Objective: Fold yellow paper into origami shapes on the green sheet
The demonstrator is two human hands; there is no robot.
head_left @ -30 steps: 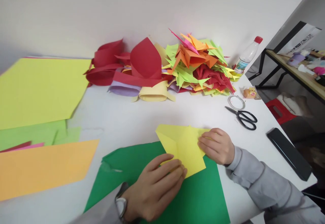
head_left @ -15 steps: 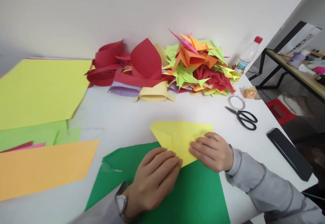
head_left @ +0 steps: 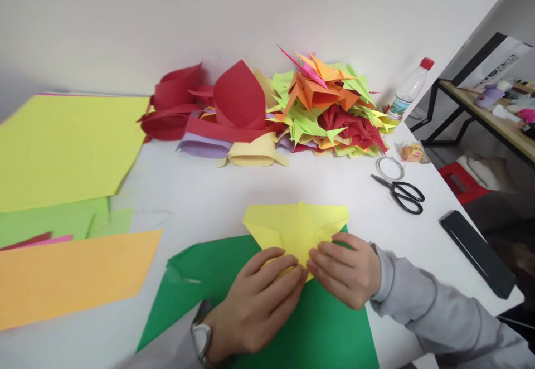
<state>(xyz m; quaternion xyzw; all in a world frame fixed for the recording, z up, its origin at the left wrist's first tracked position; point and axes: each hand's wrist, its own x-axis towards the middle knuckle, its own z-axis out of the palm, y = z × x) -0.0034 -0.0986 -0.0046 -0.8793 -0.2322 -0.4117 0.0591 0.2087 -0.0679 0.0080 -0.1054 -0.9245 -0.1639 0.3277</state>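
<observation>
A: Which way does the yellow paper (head_left: 295,224) point?
B: Its tip points near, and its long straight edge runs left to right on the far side. It lies over the far edge of a green sheet (head_left: 334,335)

A: And the hands?
B: The left hand (head_left: 261,302) and right hand (head_left: 349,266) both hold it near the tip, fingers bent, thumbs out of sight. They partly cover that near end

A: What's around it?
B: Scissors (head_left: 403,195) and a tape ring (head_left: 390,168) to the right, an orange sheet (head_left: 79,280) to the left, and a pile of folded paper (head_left: 326,107) on the far side

A: And the room?
B: A white table (head_left: 188,190) against a pale wall (head_left: 167,18), with a red stool (head_left: 462,182) far right
</observation>
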